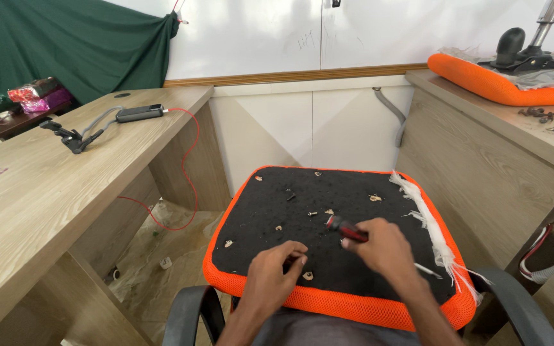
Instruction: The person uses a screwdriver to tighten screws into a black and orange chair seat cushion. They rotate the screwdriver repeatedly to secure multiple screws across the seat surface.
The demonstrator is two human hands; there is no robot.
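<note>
1. The seat cushion [328, 211] lies upside down across the armrests of a chair in front of the person, black underside up, orange mesh edge all round.
2. The right hand [383, 247] is clamped round a red-and-black tool [344, 227] (probably a screwdriver), whose tip rests on the black underside.
3. The left hand [274, 272] has its fingers pinched together on something small and dark at the underside; what it is I cannot tell.
4. The cushion looks bulky but light, with a stiff board under soft padding; I judge the mesh edge the best place to grip.
5. The tool is slim and rigid, and its handle should hold without slipping.
6. Small screws [290, 194] and bits of debris lie loose on the underside and would roll off at any tilt.
7. White frayed fabric [428, 218] hangs along the right edge and could snag.
8. A wooden desk [40, 192] stands at left, another desk [482, 173] at right bearing a second orange cushion [488, 80]; both hem the chair in closely.
</note>
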